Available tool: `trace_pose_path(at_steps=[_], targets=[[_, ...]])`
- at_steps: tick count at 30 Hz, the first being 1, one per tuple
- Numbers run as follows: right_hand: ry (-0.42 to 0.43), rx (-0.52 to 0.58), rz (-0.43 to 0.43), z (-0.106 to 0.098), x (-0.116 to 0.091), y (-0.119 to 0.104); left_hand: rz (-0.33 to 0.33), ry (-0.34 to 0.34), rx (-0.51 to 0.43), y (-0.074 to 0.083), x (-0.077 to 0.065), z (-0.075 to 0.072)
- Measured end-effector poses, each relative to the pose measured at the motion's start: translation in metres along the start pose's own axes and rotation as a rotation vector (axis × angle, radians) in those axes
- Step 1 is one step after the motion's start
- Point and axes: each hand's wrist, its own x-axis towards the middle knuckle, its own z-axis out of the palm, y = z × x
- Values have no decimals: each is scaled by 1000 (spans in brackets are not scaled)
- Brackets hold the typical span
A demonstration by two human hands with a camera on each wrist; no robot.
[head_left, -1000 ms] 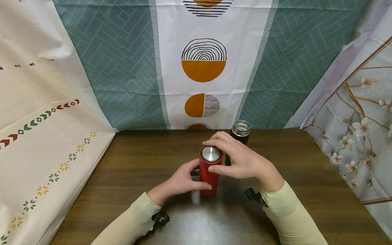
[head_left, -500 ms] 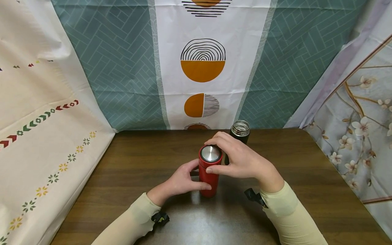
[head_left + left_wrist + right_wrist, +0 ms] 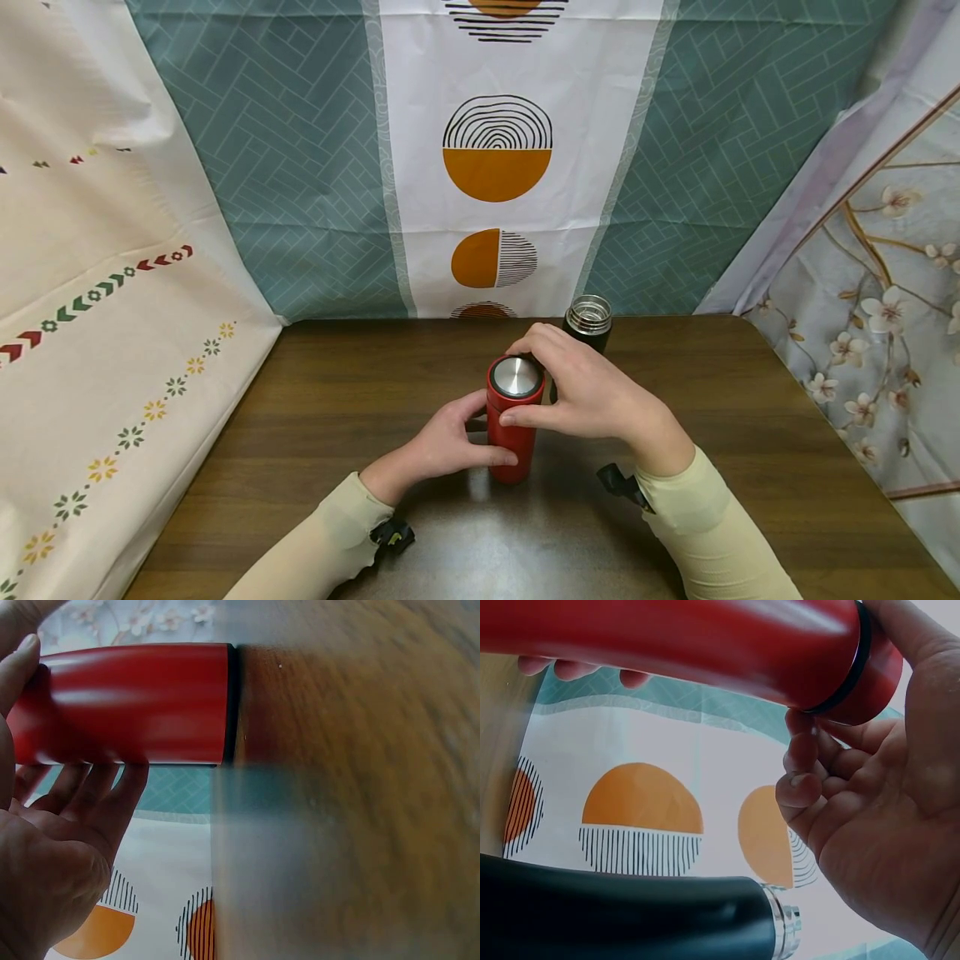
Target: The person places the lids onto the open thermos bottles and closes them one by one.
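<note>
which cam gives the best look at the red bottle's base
The left wrist view: the black base of the red bottle shows close up, clear of the left hand. The head view shows that lower end small, from above, its black edge hard to tell; the right wrist view cuts it off.

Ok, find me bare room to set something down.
Bare table: left, between cream cloth and left hand; right, between right hand and floral cloth. Crowded: middle, with both hands at the red flask, black flask behind.
</note>
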Motion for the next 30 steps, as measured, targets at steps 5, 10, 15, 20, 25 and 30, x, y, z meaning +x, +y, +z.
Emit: trace_pose_path(at_steps=[5,10,15,20,25,30], targets=[[8,-15,25,1,0,-2,-2,-3,1,0,0,0],[13,-24,43,2,-1,-5,0,-5,4,-1,0,0],[19,-30,42,2,-1,-5,-2,-7,-2,0,0,0],[14,-32,16,1,-1,-2,-2,-5,-4,-1,0,0],[-28,55,-46,-2,-3,3,-11,-1,-10,0,0,0],[-45,108,-94,-3,-3,6,-14,-8,-29,1,-1,0]])
